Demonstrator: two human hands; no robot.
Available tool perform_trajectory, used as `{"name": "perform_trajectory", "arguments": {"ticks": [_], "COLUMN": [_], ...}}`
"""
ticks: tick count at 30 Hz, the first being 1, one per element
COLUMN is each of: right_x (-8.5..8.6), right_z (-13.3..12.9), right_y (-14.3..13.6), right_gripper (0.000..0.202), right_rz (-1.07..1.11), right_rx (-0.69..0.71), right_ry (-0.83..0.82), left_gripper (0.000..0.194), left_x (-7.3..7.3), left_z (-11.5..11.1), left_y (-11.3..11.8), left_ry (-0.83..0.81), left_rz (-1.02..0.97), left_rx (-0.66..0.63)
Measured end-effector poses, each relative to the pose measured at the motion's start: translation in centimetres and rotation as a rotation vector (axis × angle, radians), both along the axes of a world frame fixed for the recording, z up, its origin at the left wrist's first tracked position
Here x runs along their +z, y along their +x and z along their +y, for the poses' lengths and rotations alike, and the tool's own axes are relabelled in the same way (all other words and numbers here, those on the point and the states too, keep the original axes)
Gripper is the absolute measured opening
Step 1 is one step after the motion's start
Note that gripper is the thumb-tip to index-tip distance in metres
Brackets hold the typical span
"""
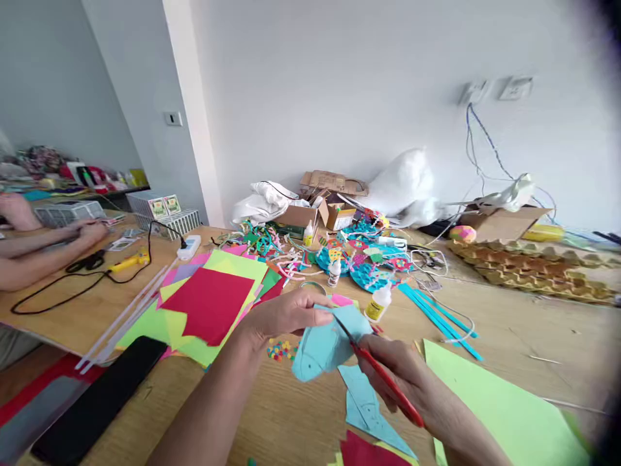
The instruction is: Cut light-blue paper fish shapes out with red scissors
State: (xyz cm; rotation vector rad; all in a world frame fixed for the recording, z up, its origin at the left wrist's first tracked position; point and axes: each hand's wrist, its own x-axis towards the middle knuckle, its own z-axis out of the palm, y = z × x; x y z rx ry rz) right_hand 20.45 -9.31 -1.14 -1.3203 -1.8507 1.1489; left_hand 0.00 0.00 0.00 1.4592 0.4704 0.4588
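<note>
A light blue paper piece (315,353) with pencil-like lines hangs over the wooden table, its upper edge pinched between the thumb and fingers of my left hand (291,315). My right hand (400,372) is wrapped round red-handled scissors (388,382), whose blades lie across the paper's upper right part. Below the scissors, light blue paper scraps (366,404) with drawn lines rest on the table. Small coloured dots (281,350) lie left of the held paper. Behind it stands a glue bottle (378,303) with a yellow label.
Coloured paper sheets (208,304) and a black phone-like object (101,398) lie left. A green sheet (495,404) and blue strips (439,317) are right, egg trays (533,272) beyond. Craft pieces and boxes (301,217) stand behind. Another person's hands (90,232) are far left.
</note>
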Motion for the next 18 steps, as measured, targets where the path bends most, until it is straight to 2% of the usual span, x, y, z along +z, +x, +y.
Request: {"name": "perform_trajectory", "arguments": {"ticks": [4, 7, 13, 18], "right_x": [-1.0, -1.8, -2.2, -1.9], "right_z": [0.1, 0.3, 0.2, 0.1], "right_y": [-1.1, -1.7, -2.4, -2.7], "right_gripper": [0.049, 0.047, 0.043, 0.044], "right_rz": [0.259, 0.371, 0.565, 0.598], "right_rx": [-0.195, -0.304, -0.458, -0.495], "right_ry": [0.051, 0.153, 0.238, 0.263], "left_gripper": [0.031, 0.017, 0.022, 0.024], "left_x": [-0.5, -0.1, 1.0, 0.8], "left_z": [0.0, -0.6, -2.1, -2.9], "left_y": [1.6, 2.4, 2.7, 3.6], "left_ry": [-0.115, -0.138, -0.133, -0.1], "left_rz": [-0.309, -0.355, -0.348, -0.347], "left_rx": [0.307, 0.441, 0.437, 0.289]}}
